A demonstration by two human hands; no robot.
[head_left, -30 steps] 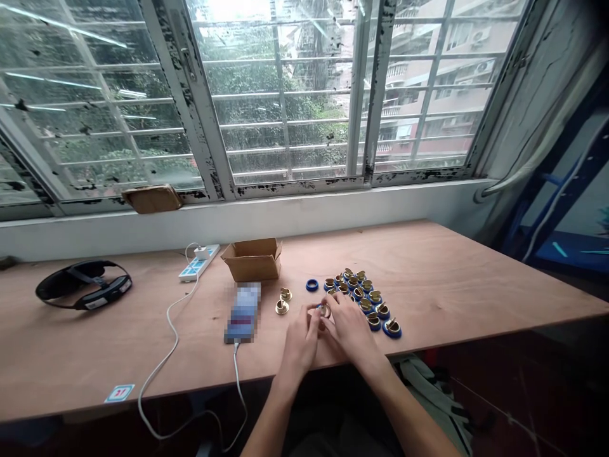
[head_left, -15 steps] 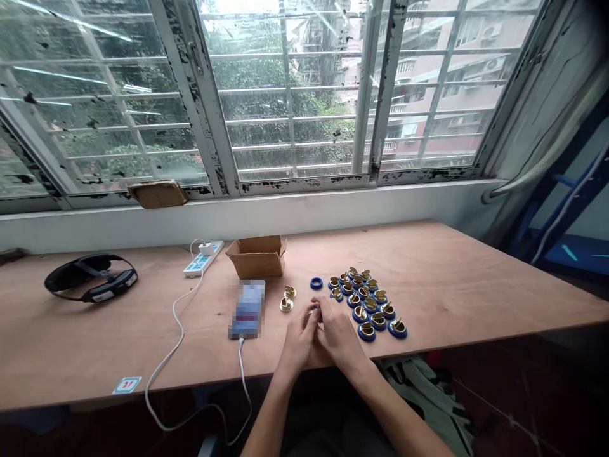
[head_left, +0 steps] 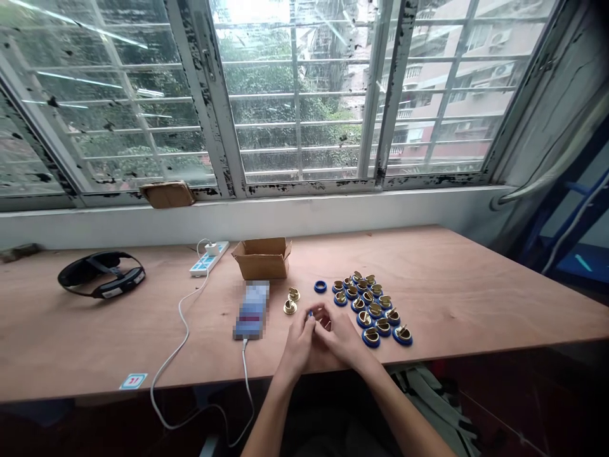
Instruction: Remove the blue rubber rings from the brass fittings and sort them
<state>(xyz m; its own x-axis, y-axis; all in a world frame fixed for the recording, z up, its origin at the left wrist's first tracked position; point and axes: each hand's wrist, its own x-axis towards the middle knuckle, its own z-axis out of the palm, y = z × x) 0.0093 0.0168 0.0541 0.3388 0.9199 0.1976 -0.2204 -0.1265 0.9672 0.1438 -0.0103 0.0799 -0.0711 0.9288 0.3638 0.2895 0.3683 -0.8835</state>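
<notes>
Close to the table's front edge, my left hand is closed in a pinch on a small blue ring, most of it hidden by fingers. Curled in from the other side, my right hand has its fingertips at the same ring. Whether a gold piece sits inside it I cannot tell. Two bare gold metal pieces with raised tabs lie left of the hands. Beyond the fingertips rests a loose blue ring. To the right stand several gold pieces seated in blue rings, tabs up.
An open cardboard box stands behind a phone on a white charging cable. Farther left are a power strip and a black headset. A number label marks the front edge of the wooden table.
My right hand's fingers have spread a little from the left hand's, showing more of the blue ring. The whole view has shifted slightly; the things on the table stay in place.
</notes>
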